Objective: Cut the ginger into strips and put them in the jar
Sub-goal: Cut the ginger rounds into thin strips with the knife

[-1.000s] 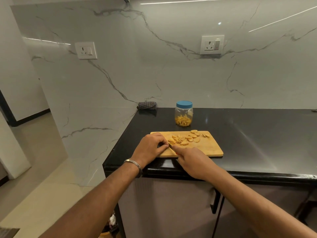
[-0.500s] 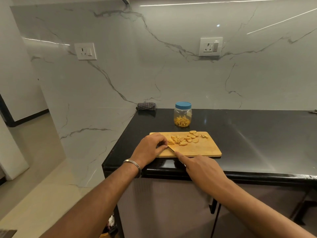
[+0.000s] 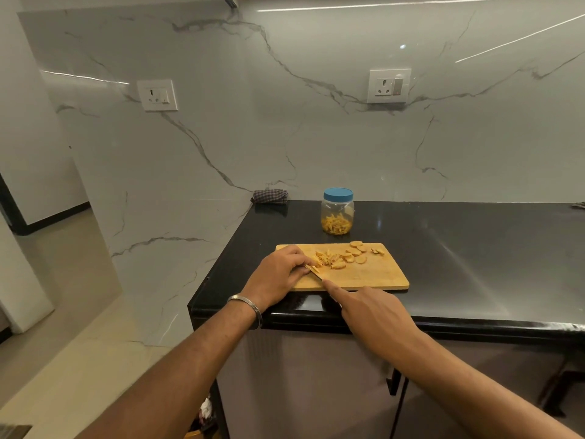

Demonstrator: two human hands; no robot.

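1. Two bare forearms reach in from the bottom edge of the head view; no sleeves show on either.
2. A plain, silver-coloured metal bangle [image 3: 250, 308] circles the left wrist, thin and smooth.
3. The left hand [image 3: 278, 274] and the right hand [image 3: 370, 312] wear no gloves; no rings are visible.

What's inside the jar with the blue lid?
The jar holds a heap of thin yellow ginger strips at the bottom; the upper part looks empty. Its blue lid is on, hiding the opening from above.
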